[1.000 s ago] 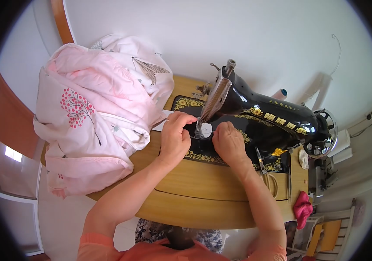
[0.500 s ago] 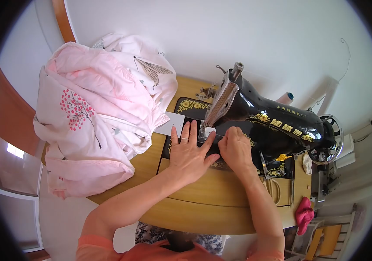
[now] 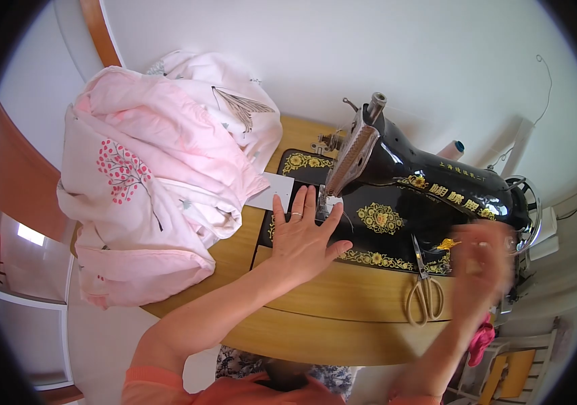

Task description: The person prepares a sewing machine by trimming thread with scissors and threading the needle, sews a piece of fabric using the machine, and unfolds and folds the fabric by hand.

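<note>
A black sewing machine (image 3: 396, 152) with gold lettering stands on the wooden table. My left hand (image 3: 302, 243) lies flat on its bed, fingers spread, the fingertips beside the presser foot (image 3: 323, 201). A small white piece (image 3: 334, 200) shows by the foot; I cannot make out what it is. My right hand (image 3: 483, 256) is smeared by motion near the handwheel (image 3: 531, 212), so its fingers cannot be read. Scissors (image 3: 425, 293) with beige handles lie between my two hands, their blades on the machine bed.
A large heap of pink and white printed fabric (image 3: 160, 145) covers the table's left side. A white flat plate (image 3: 275, 191) adjoins the machine bed. Behind the machine stands a thread spool (image 3: 452, 150). Dark pink cloth (image 3: 481, 341) hangs at the right table edge.
My right hand has moved from beside the presser foot to the right, near the handwheel, uncovering the bed's gold pattern and more of the scissors. My left hand stays flat.
</note>
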Tool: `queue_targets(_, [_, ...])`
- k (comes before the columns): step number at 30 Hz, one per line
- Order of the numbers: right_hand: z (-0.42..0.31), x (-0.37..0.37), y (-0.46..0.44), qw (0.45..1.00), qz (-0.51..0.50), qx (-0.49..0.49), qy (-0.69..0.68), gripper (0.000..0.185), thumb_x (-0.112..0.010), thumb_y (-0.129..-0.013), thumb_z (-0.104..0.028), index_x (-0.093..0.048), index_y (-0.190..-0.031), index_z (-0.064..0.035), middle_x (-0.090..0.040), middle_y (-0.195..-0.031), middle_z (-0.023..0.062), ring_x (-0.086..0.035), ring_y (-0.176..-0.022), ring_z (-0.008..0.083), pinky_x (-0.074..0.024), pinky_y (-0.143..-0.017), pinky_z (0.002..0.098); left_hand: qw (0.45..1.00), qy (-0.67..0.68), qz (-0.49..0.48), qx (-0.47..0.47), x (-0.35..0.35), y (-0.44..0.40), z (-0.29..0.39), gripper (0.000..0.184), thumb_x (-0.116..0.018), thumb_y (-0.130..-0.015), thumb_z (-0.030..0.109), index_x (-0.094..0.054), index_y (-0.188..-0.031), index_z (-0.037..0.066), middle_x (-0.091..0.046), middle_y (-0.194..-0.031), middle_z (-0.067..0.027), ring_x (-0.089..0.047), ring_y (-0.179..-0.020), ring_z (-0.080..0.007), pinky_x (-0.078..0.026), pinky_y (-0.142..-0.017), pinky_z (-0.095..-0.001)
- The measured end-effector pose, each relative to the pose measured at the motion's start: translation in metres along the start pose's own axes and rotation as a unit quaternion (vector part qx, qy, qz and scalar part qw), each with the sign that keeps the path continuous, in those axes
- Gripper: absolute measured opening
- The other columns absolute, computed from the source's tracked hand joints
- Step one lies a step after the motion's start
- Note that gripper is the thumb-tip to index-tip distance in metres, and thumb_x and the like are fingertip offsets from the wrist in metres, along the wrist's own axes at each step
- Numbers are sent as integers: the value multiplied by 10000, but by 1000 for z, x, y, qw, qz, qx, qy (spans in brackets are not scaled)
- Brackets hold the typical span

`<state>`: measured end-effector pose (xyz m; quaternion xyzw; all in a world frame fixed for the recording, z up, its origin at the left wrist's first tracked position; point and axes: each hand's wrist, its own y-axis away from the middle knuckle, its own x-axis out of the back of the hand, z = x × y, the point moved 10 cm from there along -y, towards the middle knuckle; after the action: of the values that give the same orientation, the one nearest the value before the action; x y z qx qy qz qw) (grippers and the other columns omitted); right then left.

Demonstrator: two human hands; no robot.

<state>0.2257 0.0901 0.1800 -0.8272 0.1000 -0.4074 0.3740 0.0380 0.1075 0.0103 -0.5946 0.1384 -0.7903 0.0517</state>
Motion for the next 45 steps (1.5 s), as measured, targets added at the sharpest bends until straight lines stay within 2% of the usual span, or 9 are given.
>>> queue_targets(1, [23,53,5,982,189,7,-11,82,-615,-818,-39,-598,-894,-15,-554,-884,92,-545,-792,159,-470,-624,248,1000,3,0,-2,0,0,0,638,-438,-853,567,-414,-1334,150,-310,-1348,-305,-220,-1309,-412,-110,-990,-655])
queue_targets(3, [59,109,-6,933,324,-35,151,256,-524,-925,-192,-565,-1069,16,-530,-971,89,-539,-825,159,-454,-732,268,1000,7,3,-8,0,0,1,634,-436,-852,572,-431,-1323,147,-312,-1347,-299,-222,-1308,-406,-111,-987,-659])
queue_targets(5, [138,119,-16,923,262,-78,271,358,-482,-944,-290,-563,-1080,31,-539,-914,61,-513,-800,126,-428,-754,254,1000,11,7,-13,0,1,1,628,-435,-851,573,-448,-1311,144,-316,-1345,-290,-225,-1307,-398,-113,-982,-664])
queue_targets(8, [220,88,-2,936,169,-288,-112,428,-441,-954,-359,-577,-1066,31,-547,-825,39,-482,-760,102,-421,-703,245,1000,12,14,-15,1,0,2,625,-438,-850,573,-463,-1298,137,-327,-1339,-278,-227,-1304,-390,-120,-971,-675])
queue_targets(15, [201,96,11,953,160,-254,48,436,-446,-953,-357,-591,-1056,41,-578,-809,20,-466,-689,72,-417,-631,232,1000,7,16,-19,0,0,2,639,-444,-847,574,-452,-1305,130,-331,-1338,-275,-227,-1302,-379,-124,-957,-687])
queue_targets(21, [222,90,32,946,203,-241,-82,452,-438,-960,-347,-541,-1143,53,-576,-935,70,-532,-800,98,-454,-727,239,999,20,16,-18,2,-1,3,637,-459,-845,548,-438,-1312,116,-345,-1338,-290,-264,-1297,-393,-91,-963,-693])
queue_targets(29, [231,90,41,937,227,-249,-96,453,-418,-968,-332,-513,-1172,60,-574,-1026,109,-546,-925,132,-455,-833,273,1000,19,13,-15,3,-2,3,635,-452,-846,551,-440,-1311,118,-348,-1342,-279,-264,-1301,-383,-91,-965,-693])
queue_targets(41, [224,87,46,932,236,-247,-120,459,-424,-964,-338,-489,-1198,51,-537,-1102,112,-531,-984,148,-454,-873,292,1000,25,-3,-6,1,-3,1,658,-513,-814,559,-444,-1307,128,-334,-1340,-275,-231,-1309,-375,-125,-951,-704])
queue_targets(45, [236,93,43,944,202,-241,-98,463,-426,-962,-345,-504,-1195,47,-564,-1036,103,-557,-915,139,-484,-796,267,1000,23,-4,-4,1,-3,1,656,-505,-817,562,-446,-1306,129,-329,-1346,-272,-226,-1311,-371,-125,-952,-704])
